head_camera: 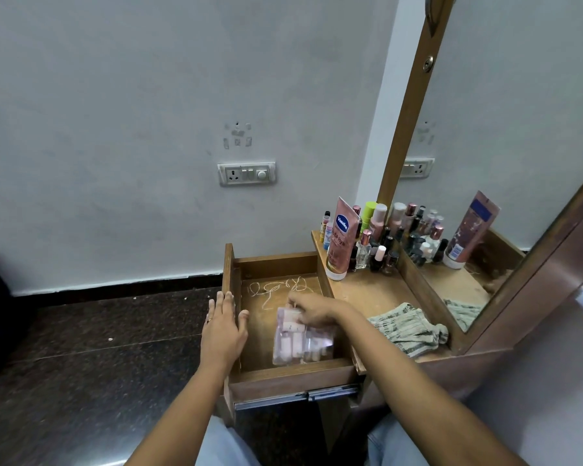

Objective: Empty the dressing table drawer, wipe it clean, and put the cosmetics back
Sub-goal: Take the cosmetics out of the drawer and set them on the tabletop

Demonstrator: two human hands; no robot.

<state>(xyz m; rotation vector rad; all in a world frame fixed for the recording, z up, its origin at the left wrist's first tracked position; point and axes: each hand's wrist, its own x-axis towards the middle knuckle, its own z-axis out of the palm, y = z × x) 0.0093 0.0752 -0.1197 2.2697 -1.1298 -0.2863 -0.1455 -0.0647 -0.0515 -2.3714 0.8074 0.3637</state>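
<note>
Drawer point(293, 381) stands pulled out. The left grip point(223, 324) lies flat-fingered along its side wall, probably to steady it. The right grip point(312, 312) pinches the top of a clear cosmetics pouch point(297, 344) on the drawer floor. A cloth point(408, 326) lies on the desk point(367, 290).

You have one open drawer point(293, 375) before you and two hands in view: one left hand point(223, 326), one right hand point(312, 309). In the drawer you can count one clear pouch point(300, 341) with several little pink bottles in it, and one loose pale thread point(276, 287). On the table top there is one patterned cloth point(408, 326), one tall Vaseline tube point(341, 240) and a huddle of small bottles point(381, 253), perhaps a dozen, too crowded to count surely. There is one mirror point(505, 129) and one switch plate point(247, 173).
</note>
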